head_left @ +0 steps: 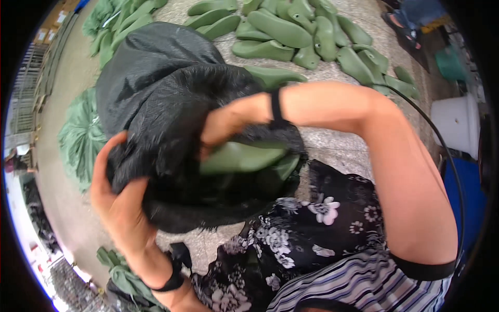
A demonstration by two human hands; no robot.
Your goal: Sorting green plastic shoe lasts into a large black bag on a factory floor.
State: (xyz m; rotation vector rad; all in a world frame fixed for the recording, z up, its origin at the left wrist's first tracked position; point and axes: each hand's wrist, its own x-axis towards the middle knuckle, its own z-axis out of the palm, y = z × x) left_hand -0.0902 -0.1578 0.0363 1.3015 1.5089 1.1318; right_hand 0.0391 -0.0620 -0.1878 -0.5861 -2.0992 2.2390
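A large black sack (161, 88) stands in front of me with its mouth facing me. My left hand (122, 192) grips the sack's rim on the left, a fold of the black fabric between thumb and fingers. Through the opening my right hand (218, 127) reaches inside, next to a green shoe last (244, 157). Blur and the sack hide its fingers, so their hold on the last is unclear. Another green last (287, 167) shows at the right side of the opening. The depth of the sack is dark.
Many green shoe lasts (280, 28) lie piled on the floor beyond the sack. Green tied sacks (80, 135) stand at the left. To the right are a white bin (457, 122) and a black cable (434, 127). A person's foot (403, 26) shows at the far right.
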